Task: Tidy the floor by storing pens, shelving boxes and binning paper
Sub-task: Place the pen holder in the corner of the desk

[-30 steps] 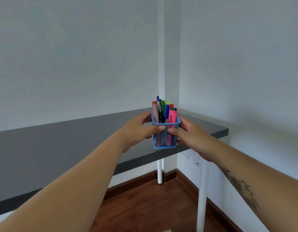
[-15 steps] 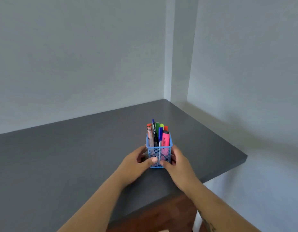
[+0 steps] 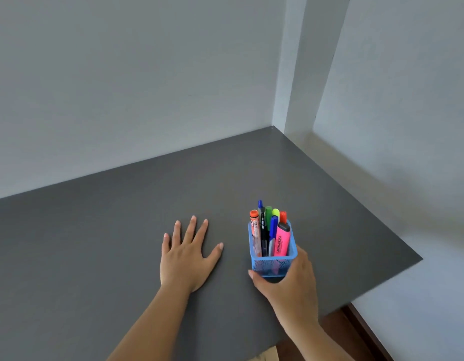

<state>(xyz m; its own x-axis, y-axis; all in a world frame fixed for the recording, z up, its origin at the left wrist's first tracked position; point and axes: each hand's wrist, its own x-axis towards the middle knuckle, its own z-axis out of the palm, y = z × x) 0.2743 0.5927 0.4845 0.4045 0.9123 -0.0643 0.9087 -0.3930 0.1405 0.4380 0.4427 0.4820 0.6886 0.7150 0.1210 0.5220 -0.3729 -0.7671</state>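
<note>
While my left hand (image 3: 185, 254) lies palm down on the dark grey desk (image 3: 108, 230), just left of centre in the lower half of the frame, its fingers are straight and spread apart and hold nothing. To its right, with a bare strip of desktop between them, my right hand (image 3: 290, 285) is wrapped around the lower part of the blue mesh pen holder (image 3: 274, 265): my thumb curls across its near left corner and my fingers go round its right side. That holder stands upright, right of centre in the lower half of the frame, its base down at the desktop, though my palm hides whether it sits fully flat. Inside it the pens (image 3: 263, 230) stand packed together, tips upward, among them an orange-capped one at the left and a pink highlighter (image 3: 281, 243) at the near right. Pale walls (image 3: 134, 74) fill the upper half of the frame and meet in a corner at the upper right. Brown floor (image 3: 337, 324) shows past the desk edge at the lower right.
</note>
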